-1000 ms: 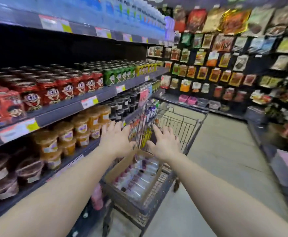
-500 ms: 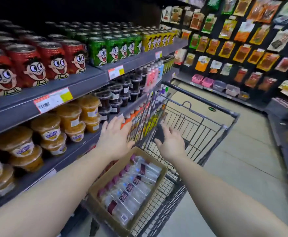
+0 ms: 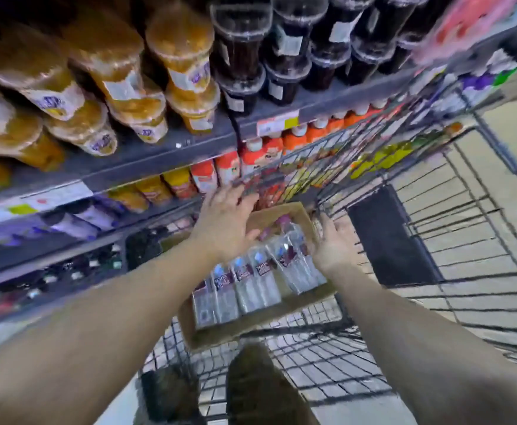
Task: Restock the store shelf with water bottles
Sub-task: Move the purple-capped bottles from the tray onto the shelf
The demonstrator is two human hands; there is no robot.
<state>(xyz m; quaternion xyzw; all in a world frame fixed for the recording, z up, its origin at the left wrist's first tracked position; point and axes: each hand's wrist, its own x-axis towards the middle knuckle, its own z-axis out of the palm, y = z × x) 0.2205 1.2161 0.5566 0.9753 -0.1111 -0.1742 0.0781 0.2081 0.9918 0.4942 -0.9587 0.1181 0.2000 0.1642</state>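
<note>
Both hands have dropped from above the cart into the cardboard box point(image 3: 285, 305): left hand point(image 3: 226, 222) open, fingers spread over the far-left end, right hand point(image 3: 332, 243) open against the far-right side, neither gripping anything. Water bottles point(image 3: 251, 277) lie flat in a row between and just below the hands. The box sits in the wire cart point(image 3: 435, 271), beside the shelf point(image 3: 147, 161) of orange cups.

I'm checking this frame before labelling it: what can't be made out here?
- Head view, water bottles: label text lost to motion blur.
- Cardboard box: far end hidden under the left hand and right hand, so any grip is unclear.
- Price tags: too blurred to read.
- Shopping cart: cut off by the right edge.
</note>
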